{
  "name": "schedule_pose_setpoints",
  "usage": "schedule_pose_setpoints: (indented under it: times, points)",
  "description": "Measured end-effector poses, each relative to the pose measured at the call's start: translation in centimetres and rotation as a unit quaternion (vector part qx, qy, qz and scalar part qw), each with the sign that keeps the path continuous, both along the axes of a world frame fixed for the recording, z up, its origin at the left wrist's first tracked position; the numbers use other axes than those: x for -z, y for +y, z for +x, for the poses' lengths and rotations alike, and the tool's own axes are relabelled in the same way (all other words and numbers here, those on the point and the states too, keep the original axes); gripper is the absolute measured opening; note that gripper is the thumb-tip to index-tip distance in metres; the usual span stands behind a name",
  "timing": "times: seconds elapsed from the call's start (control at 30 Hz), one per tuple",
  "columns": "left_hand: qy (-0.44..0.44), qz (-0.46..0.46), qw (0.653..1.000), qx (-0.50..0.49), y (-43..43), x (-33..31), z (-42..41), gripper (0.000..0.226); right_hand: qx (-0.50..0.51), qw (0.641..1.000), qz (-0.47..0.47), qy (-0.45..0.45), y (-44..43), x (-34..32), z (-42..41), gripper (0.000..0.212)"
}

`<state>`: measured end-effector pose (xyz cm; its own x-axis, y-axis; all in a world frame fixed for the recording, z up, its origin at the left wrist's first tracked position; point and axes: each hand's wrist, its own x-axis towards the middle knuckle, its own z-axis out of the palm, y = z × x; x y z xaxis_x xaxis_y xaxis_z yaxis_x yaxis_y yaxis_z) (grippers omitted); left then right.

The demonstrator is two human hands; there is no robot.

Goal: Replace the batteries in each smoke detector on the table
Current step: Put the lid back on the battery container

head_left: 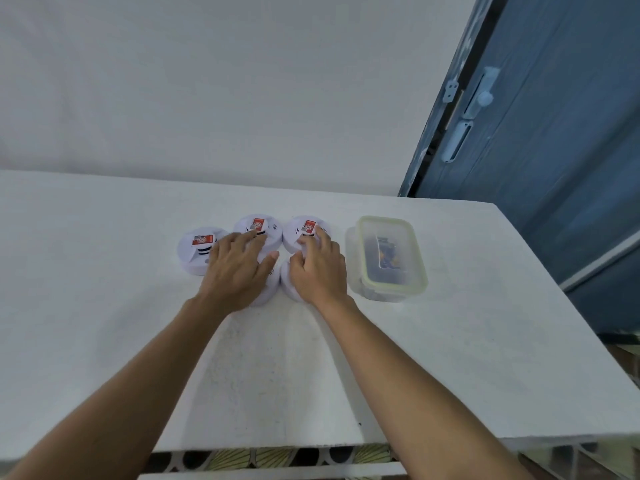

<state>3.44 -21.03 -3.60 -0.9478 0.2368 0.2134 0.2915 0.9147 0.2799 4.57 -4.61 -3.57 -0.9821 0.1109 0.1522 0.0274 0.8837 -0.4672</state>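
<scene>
Lying flat, the left hand (239, 271) covers round white plastic smoke detectors (189, 254), seemingly all unopened. Right hand (318, 273) alongside: grip unclear.

Round white smoke detectors (194, 263) lie clustered, three showing red labels.

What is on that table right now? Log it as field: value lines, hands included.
table: white
smoke detectors: at least five, white, clustered mid-table
left detector: untouched, red label showing
left hand: fingers spread flat over the middle detectors
right hand: on back-right detector, grip unclear
container: clear, lidded, right of the cluster, dark items inside
</scene>
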Motion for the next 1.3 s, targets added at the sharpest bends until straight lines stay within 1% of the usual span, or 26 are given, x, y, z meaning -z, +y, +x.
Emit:
schedule_pose_setpoints:
  times: [0.07, 0.13, 0.2, 0.27, 0.3, 0.37, 0.53, 0.77, 0.87, 0.93, 1.0, 1.07, 1.13, 1.2, 1.23, 1.3]
  points:
    - [0.026, 0.045, 0.997, -0.052, -1.0, -0.4, -0.2, 0.074, 0.0, 1.0, -0.005, 0.006, 0.1, 0.1, 0.0, 0.043]
    - [0.007, 0.071, 0.991, -0.11, -2.2, -0.7, -0.5, 0.075, 0.002, 1.0, -0.013, 0.012, 0.1, 0.1, 0.0, 0.044]
    - [-0.046, 0.06, 0.989, -0.126, -3.4, -0.5, -0.9, 0.092, 0.002, 1.0, -0.019, 0.012, 0.1, 0.2, 0.0, 0.044]
    - [-0.102, 0.023, 0.989, -0.104, -4.4, -0.2, -1.2, 0.117, 0.002, 1.0, -0.022, 0.01, 0.0, 0.3, -0.2, 0.043]
    - [-0.118, 0.007, 0.989, -0.09, -4.6, 0.0, -1.4, 0.127, 0.004, 1.0, -0.024, 0.009, 0.0, 0.3, -0.3, 0.043]
    - [-0.126, -0.003, 0.989, -0.077, -4.8, 0.3, -1.6, 0.137, 0.007, 1.0, -0.029, 0.011, 0.0, 0.4, -0.4, 0.042]
    - [-0.102, 0.012, 0.99, -0.094, -4.3, 0.5, -1.5, 0.138, 0.012, 0.999, -0.045, 0.013, -0.2, 0.2, -0.5, 0.039]
    - [-0.097, 0.023, 0.989, -0.108, -3.9, 0.5, -1.0, 0.141, -0.013, 0.999, -0.042, -0.03, 0.1, -0.8, -0.4, 0.044]
    - [-0.092, 0.038, 0.987, -0.123, -3.6, 0.3, -0.6, 0.139, -0.016, 0.999, -0.036, -0.01, 1.3, -2.5, 0.1, 0.049]
    - [-0.082, 0.026, 0.988, -0.129, -3.3, 0.3, -0.4, 0.134, 0.0, 1.0, -0.018, 0.017, 2.6, -4.0, 0.6, 0.046]
    - [-0.079, 0.009, 0.989, -0.122, -3.1, 0.4, -0.6, 0.132, 0.051, 0.998, 0.015, 0.024, 4.0, -5.1, 1.2, 0.042]
    - [-0.09, 0.005, 0.989, -0.115, -2.8, 0.4, -0.7, 0.134, 0.122, 0.991, 0.057, 0.0, 5.6, -5.7, 1.4, 0.043]
    - [-0.098, 0.003, 0.988, -0.117, -2.7, 0.4, -0.8, 0.137, 0.163, 0.983, 0.066, -0.062, 7.0, -5.9, 1.4, 0.052]
    - [-0.101, -0.005, 0.988, -0.119, -2.6, 0.4, -0.9, 0.139, 0.156, 0.978, 0.041, -0.133, 8.0, -5.8, 1.5, 0.063]
    - [-0.1, -0.01, 0.988, -0.118, -2.6, 0.4, -0.9, 0.139, 0.143, 0.977, 0.036, -0.154, 8.3, -5.7, 1.6, 0.068]
    - [-0.098, -0.019, 0.989, -0.113, -2.6, 0.3, -0.9, 0.136, 0.123, 0.977, 0.054, -0.163, 8.4, -5.2, 2.0, 0.074]
